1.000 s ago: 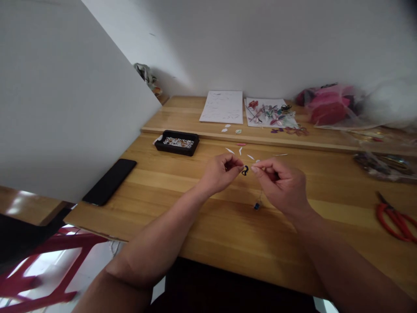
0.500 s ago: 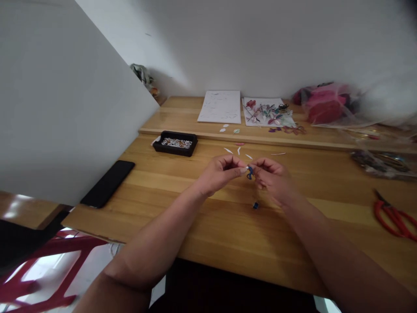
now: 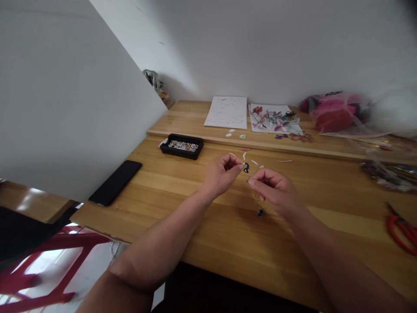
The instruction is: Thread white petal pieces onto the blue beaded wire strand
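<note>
Blue looped piece (image 3: 246, 168) (long axis near-vertical) points down from left hand (image 3: 220, 174).

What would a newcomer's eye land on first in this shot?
Probably the bare left hand and right hand at the centre, with a small dark-blue looped piece at the left fingertips. Next, perhaps, the vivid pink-and-red bundle in see-through wrapping, back right, and the red-handled cutters at the table's right edge.

Left hand (image 3: 222, 174) pinching dark-blue piece (image 3: 246, 168), right hand (image 3: 273, 188) pinched nearby, black tray (image 3: 177, 152), phone (image 3: 115, 183)
</note>
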The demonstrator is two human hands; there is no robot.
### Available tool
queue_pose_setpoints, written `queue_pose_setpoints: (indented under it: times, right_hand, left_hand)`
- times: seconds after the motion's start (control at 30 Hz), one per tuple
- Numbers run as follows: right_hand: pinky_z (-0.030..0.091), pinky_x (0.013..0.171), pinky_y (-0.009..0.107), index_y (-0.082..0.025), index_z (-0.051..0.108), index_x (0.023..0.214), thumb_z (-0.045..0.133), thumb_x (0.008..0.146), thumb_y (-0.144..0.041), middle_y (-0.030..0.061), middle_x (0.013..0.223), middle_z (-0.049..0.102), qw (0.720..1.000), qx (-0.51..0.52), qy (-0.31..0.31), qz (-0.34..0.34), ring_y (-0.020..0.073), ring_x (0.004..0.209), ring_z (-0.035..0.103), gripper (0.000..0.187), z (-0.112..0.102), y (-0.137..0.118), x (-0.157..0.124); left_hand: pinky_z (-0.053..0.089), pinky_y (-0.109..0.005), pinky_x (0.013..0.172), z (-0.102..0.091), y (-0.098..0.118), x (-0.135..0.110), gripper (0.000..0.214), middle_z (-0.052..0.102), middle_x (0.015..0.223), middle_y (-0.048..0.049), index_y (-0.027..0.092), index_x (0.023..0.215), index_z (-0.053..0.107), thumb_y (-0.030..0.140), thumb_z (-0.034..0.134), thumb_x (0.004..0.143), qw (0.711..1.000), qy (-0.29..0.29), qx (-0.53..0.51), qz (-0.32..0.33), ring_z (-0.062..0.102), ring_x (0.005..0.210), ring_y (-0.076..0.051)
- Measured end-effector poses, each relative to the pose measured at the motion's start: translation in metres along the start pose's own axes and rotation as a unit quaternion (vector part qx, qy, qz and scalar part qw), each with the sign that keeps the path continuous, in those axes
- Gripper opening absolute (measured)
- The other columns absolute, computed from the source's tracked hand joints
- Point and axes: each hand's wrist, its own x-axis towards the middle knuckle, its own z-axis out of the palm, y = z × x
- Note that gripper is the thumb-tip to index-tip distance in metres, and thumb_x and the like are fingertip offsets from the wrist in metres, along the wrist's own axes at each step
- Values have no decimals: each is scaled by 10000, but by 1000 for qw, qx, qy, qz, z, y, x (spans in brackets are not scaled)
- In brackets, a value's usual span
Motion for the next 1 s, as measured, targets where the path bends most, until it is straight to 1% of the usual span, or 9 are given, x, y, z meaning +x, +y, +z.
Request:
queue_pose_setpoints:
  times: [0.07,0.17,0.3,0.4,0.5,0.63,0.77,0.9,1.0]
  right_hand:
    - [300,492,263,-212,655,719,728,826,-334,-37,580,506,995,-69,40,-54,98,520,388,178,-4,-4,-2]
    - [268,493,271,-229,692,791,697,876,-306,-43,574,459,980,-139,93,-109,104,522,336,115,-9,-5,-4]
    - [275,503,274,-240,713,834,694,888,-292,-53,565,409,966,-180,108,-152,107,524,334,77,-14,-6,-4]
    - [281,505,273,-228,710,832,694,878,-295,-50,573,444,969,-171,114,-136,104,526,346,83,-17,-5,1]
    - [287,498,265,-214,705,810,719,852,-339,-39,601,513,982,-127,112,-83,98,529,369,133,-20,1,8]
    - [314,453,249,-208,674,779,787,760,-439,-40,620,556,998,7,66,15,86,486,400,258,-17,14,15]
    - [350,430,240,-215,593,707,835,689,-419,-69,566,519,990,108,23,84,75,435,406,317,-7,19,12]
    - [359,441,234,-207,594,693,814,716,-376,-65,549,520,985,134,-12,107,74,437,428,278,0,18,7]
    - [345,447,241,-205,607,690,784,733,-374,-58,545,520,991,90,-25,97,79,443,423,248,1,12,4]
  left_hand:
    - [444,-255,661,-1,3,0,120,669,746,-19,152,780,649,244,715,818,999,-9,42,10,555,670,-104]
    - [457,-261,666,-1,7,-3,105,689,759,-28,151,781,668,241,705,821,994,-49,97,17,569,678,-115]
    - [457,-273,684,0,11,-8,79,707,773,-36,152,802,702,224,686,829,982,-123,139,30,577,694,-127]
    - [455,-274,697,0,14,-11,103,707,783,-37,150,809,706,251,707,829,980,-166,101,32,575,701,-124]
    - [453,-272,700,0,14,-11,171,690,782,-37,142,813,701,306,749,817,983,-178,32,6,568,697,-117]
    - [459,-269,706,-1,11,-9,230,671,774,-24,145,814,686,347,793,788,983,-165,-68,-32,563,689,-106]
    - [486,-277,758,0,8,-7,259,676,800,-25,155,812,674,372,810,771,988,-112,-103,-25,584,734,-114]
    - [469,-260,744,1,4,-6,247,662,802,-16,153,819,659,358,790,777,994,-41,-95,-24,567,734,-103]
    - [453,-254,702,1,1,-4,226,654,782,-11,155,822,655,349,765,789,998,-8,-64,-20,552,708,-100]
